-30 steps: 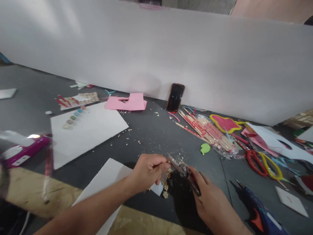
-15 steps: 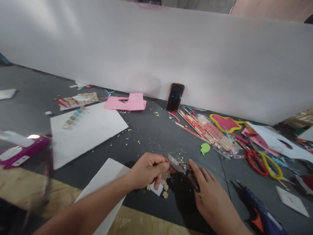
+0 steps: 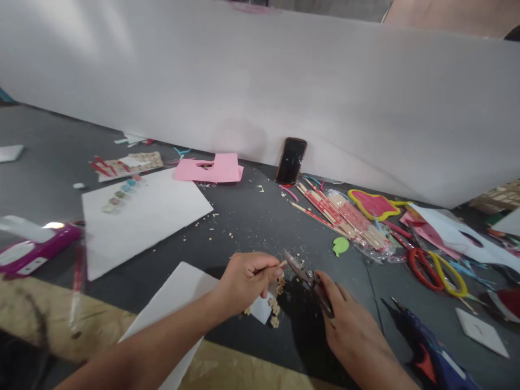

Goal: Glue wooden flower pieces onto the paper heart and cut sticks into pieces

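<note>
My left hand (image 3: 249,279) pinches a thin wooden stick (image 3: 281,264), whose pale end sticks out past the fingertips. Just to the right, the metal blades of a pair of hand pruners (image 3: 298,268) point toward that end. My right hand (image 3: 345,317) is wrapped round the pruners' handles. Several small flower-shaped wooden pieces (image 3: 274,306) lie below the hands, beside a small white card (image 3: 261,309) that my left hand partly covers. Tiny chips are scattered on the dark table (image 3: 252,216) beyond the blades.
A phone (image 3: 291,161) leans against the white panel (image 3: 252,81). To the right are patterned sticks (image 3: 325,206), scissors (image 3: 424,270) and a blue glue gun (image 3: 434,346). White sheets (image 3: 142,216), pink paper (image 3: 221,168) and a purple tool (image 3: 44,249) lie to the left.
The stick's end now shows clearly beyond my left fingertips. The pruner blades have shifted slightly right, and my left fingers have drawn closer together.
</note>
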The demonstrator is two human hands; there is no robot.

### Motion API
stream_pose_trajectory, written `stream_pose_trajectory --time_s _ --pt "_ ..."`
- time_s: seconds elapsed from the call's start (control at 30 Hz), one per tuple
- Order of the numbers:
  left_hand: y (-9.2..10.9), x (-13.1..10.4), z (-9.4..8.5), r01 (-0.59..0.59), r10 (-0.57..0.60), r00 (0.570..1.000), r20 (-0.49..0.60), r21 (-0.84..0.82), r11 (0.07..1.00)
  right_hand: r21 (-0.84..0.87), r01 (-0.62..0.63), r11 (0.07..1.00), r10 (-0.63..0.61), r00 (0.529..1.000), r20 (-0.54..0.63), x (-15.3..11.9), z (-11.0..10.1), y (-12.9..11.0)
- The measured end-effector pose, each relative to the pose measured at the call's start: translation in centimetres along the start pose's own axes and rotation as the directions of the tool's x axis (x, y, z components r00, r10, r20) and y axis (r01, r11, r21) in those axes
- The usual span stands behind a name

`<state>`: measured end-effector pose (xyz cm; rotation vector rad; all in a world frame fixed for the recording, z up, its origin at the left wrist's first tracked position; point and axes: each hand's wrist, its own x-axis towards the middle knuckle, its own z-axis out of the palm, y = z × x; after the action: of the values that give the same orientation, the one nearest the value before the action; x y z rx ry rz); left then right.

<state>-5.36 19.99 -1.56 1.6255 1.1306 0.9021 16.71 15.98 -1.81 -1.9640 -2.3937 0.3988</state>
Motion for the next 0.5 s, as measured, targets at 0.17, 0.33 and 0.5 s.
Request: stream_pose_trajectory --time_s 0.17,0.33,0.5 --pt "-0.18 -0.12 0.01 -0.052 0.052 0.999 -0.009 0.027 0.998 0.123 0.001 0.992 -0.004 1.000 0.021 -0.07 0.33 0.00" --pt "-0.21 -0.24 -0.06 -0.089 0.090 0.996 -0.011 0.048 0.995 0.230 0.017 0.973 -0.022 1.000 0.019 -0.13 0.04 -0.05" --pt "-0.55 -0.19 -0.02 -0.124 0.125 0.992 -0.004 0.064 0.990 0.245 0.036 0.969 -0.049 0.998 0.048 -0.18 -0.24 0.09"
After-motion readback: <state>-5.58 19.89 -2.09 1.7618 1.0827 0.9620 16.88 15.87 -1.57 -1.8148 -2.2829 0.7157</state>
